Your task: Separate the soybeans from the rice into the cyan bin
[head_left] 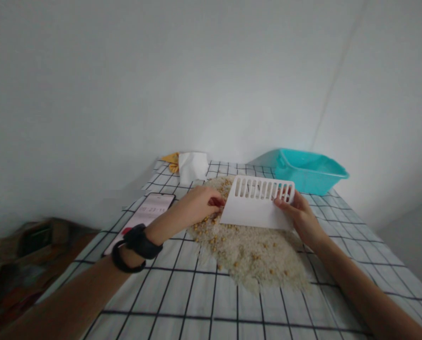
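A pile of rice (246, 255) with yellow beans or kernels (211, 241) scattered through it lies on the table. My right hand (298, 212) grips a white slotted plate (257, 212) by its right end, thumb on the near face and fingers behind it. The plate is tilted over the middle of the pile, its row of slots along the upper edge. My left hand (206, 203) is at the pile's left side, beside the plate's left edge. Its fingers are curled together low among the kernels, and what they hold, if anything, is hidden. A black band circles my left wrist.
A phone (154, 208) showing running digits lies left of the pile, partly under my left forearm. A turquoise basin (306, 174) stands at the back right. White paper (193, 166) and a yellow cloth (173, 160) sit by the wall on the checked tablecloth (182, 288).
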Available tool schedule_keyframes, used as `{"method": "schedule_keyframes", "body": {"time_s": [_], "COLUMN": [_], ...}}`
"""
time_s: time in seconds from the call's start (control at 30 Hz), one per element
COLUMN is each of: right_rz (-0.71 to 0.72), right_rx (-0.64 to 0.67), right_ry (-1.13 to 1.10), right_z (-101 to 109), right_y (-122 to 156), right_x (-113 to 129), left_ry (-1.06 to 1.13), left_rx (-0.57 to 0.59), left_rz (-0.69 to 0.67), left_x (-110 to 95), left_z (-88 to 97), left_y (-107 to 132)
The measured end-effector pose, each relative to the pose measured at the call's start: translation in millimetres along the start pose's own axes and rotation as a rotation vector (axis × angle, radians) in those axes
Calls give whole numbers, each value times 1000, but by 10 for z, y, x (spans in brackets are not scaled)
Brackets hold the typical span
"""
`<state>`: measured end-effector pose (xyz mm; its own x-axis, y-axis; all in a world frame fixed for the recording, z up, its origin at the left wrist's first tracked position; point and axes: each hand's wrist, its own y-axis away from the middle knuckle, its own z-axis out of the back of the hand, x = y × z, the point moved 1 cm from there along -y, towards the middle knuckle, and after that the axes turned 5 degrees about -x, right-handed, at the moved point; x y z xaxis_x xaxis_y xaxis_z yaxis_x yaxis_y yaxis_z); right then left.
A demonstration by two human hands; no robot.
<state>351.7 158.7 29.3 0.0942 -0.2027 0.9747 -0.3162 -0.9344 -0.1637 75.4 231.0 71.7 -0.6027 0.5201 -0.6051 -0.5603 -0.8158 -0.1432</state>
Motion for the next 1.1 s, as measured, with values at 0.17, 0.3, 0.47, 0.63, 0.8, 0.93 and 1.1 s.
{"method": "schedule_keyframes", "body": {"time_s": [0.17, 0.3, 0.47, 0.63, 0.8, 0.93, 1.1], "right_rz": [43, 47, -4, 6, 3, -17, -26], "right_rx": [-88, -141, -30, 116, 46, -46, -124], "right_ry": [-1, -20, -41, 46, 51, 27, 20], "right_z": [35, 61, 57, 38, 68, 93, 121], "right_y": [-56, -72, -12, 26, -5, -15, -15], "right_x": [7, 47, 94, 28, -10, 10, 30], "left_ry": [22, 30, 12, -15, -71, -89, -116], "left_rx": [-20, -16, 0, -10, -76, -107, -130], "left_rz": [-6, -17, -40, -52, -59, -75, -102], "left_x": [43, 64, 45, 5, -34, -30, -1], "left_z": [-28, -43, -56, -116, -132, -151, -185], "left_y": [-17, -22, -19, 1, 36, 38, 35]}}
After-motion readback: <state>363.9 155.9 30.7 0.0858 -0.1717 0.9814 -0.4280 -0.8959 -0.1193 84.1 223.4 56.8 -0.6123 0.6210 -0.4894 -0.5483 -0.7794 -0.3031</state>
